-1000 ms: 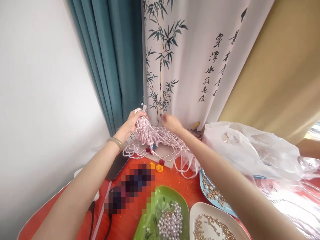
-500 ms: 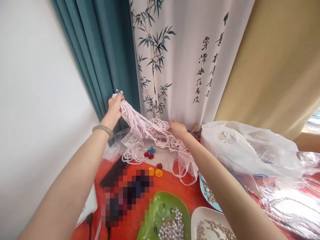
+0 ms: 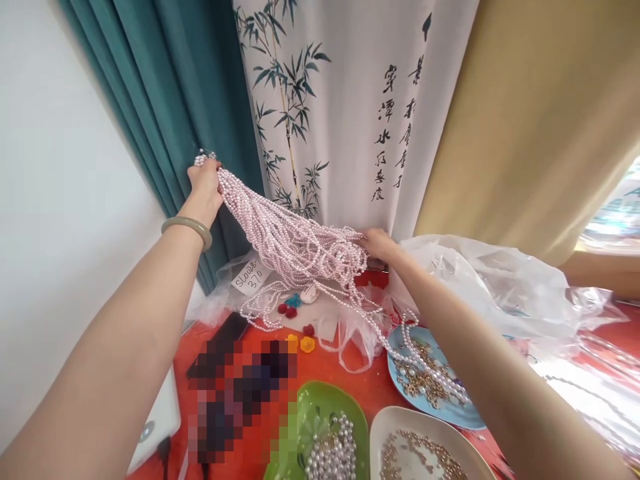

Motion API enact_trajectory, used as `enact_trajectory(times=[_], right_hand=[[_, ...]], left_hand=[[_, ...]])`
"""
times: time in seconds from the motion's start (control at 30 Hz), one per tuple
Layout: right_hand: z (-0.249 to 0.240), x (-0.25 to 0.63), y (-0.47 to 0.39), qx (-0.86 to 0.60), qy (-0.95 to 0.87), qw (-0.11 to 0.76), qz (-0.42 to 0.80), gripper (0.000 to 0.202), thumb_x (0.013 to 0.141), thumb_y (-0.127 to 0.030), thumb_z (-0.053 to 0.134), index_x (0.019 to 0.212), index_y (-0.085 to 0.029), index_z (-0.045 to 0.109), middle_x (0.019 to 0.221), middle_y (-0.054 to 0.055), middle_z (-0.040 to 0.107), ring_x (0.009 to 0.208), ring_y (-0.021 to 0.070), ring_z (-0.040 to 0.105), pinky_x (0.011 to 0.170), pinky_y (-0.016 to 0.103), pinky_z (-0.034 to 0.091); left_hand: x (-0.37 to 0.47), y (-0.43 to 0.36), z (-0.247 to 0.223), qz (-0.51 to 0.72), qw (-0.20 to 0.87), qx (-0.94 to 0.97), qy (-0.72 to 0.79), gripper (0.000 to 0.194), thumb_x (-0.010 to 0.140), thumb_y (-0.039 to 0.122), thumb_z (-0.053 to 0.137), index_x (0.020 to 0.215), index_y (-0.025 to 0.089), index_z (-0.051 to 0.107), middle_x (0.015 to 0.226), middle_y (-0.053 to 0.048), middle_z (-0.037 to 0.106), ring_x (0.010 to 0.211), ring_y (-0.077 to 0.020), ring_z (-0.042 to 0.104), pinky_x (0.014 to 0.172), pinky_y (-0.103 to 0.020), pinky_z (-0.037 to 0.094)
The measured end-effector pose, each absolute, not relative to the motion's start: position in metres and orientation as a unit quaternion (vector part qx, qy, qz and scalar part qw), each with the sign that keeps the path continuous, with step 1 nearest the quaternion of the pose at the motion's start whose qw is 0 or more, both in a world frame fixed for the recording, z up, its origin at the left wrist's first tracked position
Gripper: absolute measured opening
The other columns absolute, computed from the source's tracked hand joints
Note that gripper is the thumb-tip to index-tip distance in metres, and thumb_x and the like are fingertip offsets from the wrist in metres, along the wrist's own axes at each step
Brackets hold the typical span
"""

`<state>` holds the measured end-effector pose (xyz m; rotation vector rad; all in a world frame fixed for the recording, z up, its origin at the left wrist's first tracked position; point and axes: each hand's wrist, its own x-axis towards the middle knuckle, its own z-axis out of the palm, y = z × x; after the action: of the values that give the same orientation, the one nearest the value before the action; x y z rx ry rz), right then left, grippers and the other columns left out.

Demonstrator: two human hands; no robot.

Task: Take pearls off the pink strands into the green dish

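Note:
A thick bundle of pale pink bead strands (image 3: pixel 295 243) stretches between my two hands above the table. My left hand (image 3: pixel 205 183), with a bangle on its wrist, is closed around the gathered upper end, at the left near the teal curtain. My right hand (image 3: pixel 379 244) grips the looser, looped end at the right; its fingertips are partly hidden by strands. A paper tag (image 3: pixel 251 275) with handwriting hangs by the bundle. Some strands trail down to the right onto a blue plate (image 3: pixel 400 380) of gold-toned and pearl beads.
On the red table are a green tray (image 3: pixel 313 400) with silvery beads, a cream tray (image 3: pixel 380 427) with gold-toned beads, and small red, blue and yellow flower-shaped pieces (image 3: pixel 307 344). Clear plastic bags (image 3: pixel 480 287) lie at the right. Curtains hang behind, beside a white device (image 3: pixel 160 420) at left.
My left hand has moved up and left, and the bundle is stretched wider. The trailing strands now show over the blue plate. The view has shifted somewhat to the right.

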<state>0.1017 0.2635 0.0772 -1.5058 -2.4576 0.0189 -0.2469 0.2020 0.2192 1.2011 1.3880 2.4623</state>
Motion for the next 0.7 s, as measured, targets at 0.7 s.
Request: enact_trajectory(times=[0.7], right_hand=[[0.056, 0.106, 0.219, -0.520, -0.853, 0.042, -0.023, 0.031, 0.086, -0.025, 0.035, 0.111, -0.015, 0.051, 0.104, 0.016, 0.060, 0.097, 0.0265, 0.056, 0.077, 0.039, 0.041]], left_hand=[[-0.252, 0.164, 0.014, 0.367, 0.018, 0.494, 0.788, 0.028, 0.056, 0.013, 0.057, 0.070, 0.021, 0.035, 0.073, -0.011, 0.060, 0.087, -0.0355, 0.057, 0.074, -0.041, 0.039]])
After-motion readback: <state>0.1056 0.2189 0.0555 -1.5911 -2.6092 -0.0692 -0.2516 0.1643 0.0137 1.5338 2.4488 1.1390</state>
